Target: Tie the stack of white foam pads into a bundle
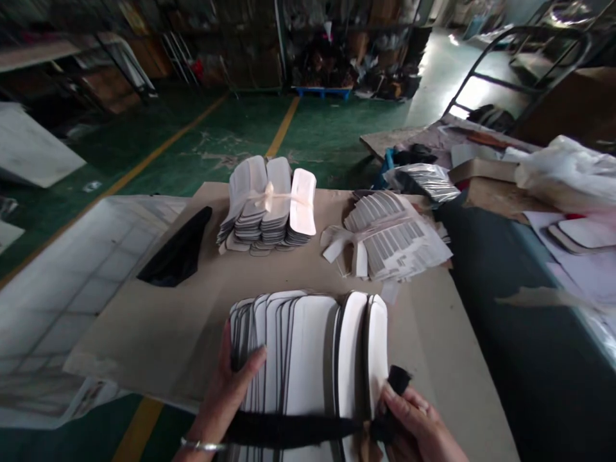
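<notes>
A row of white, round-cornered flat pieces (312,353) with dark edges stands fanned out at the near edge of the board. My left hand (233,375) grips its left end, thumb on the front and the other fingers partly hidden behind. A black fabric strip (293,430) runs across the lower part of the row. At the right end, my right hand (414,417) is closed on the strip, and a short black end sticks up above its fingers. Something brownish hangs below the right hand, too blurred to name.
Behind lie a tied bundle of similar white pieces (278,221), a tied stack of printed labels (392,234) and a black piece (180,250), all on the brown board (158,327). A white crate (52,289) stands left; a cluttered table (481,256) stands right.
</notes>
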A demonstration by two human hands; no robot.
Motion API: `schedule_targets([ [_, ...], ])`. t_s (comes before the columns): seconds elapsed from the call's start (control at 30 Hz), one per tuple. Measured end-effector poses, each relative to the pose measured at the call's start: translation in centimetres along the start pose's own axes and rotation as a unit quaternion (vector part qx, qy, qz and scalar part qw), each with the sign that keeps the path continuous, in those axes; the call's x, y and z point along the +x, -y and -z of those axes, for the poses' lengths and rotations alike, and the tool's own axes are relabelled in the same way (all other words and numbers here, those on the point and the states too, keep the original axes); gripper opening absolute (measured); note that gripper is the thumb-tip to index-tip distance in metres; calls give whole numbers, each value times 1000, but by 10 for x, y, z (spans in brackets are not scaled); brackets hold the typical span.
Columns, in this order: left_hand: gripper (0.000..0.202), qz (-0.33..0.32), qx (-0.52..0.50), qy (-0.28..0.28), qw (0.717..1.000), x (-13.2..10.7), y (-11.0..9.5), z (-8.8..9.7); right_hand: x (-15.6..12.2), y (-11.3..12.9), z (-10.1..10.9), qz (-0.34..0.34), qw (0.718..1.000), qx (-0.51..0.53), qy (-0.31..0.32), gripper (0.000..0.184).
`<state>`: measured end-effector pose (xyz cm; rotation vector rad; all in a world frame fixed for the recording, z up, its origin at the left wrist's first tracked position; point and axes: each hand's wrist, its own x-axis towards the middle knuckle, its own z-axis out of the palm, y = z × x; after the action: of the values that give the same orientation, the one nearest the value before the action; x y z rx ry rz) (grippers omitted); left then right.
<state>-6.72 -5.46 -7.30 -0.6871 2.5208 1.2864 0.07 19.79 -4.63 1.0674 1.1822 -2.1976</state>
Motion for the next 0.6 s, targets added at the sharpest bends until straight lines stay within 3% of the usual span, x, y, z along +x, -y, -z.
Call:
schedule_targets([
  [0.07,87,-96,59,-72,991,-6,-1,0,2,-2,2,4,1000,7,9,50],
  [0.13,65,-251,112,-129,953,-23,-8,1,1,-4,1,15,999,29,22,52],
  [0.17,48,-328,120,-131,928,-36,-13,0,-1,-5,1,28,998,48,27,53],
  [0.23,26,-410,95,-39,906,-63,-24,-8,-3,-9,-1,57,995,83,28,55],
  [0.3,24,-444,99,51,889,-88,-34,-20,-6,-11,-2,88,991,93,28,57],
  [0.4,26,-427,193,116,876,-110,-50,-37,-11,-13,-4,135,988,53,52,57],
  [0.5,14,-410,285,106,860,-115,-65,-45,-16,-12,-6,176,981,20,81,56],
  [0.6,13,-432,308,80,844,-114,-69,-47,-17,-14,-8,202,975,11,95,55],
])
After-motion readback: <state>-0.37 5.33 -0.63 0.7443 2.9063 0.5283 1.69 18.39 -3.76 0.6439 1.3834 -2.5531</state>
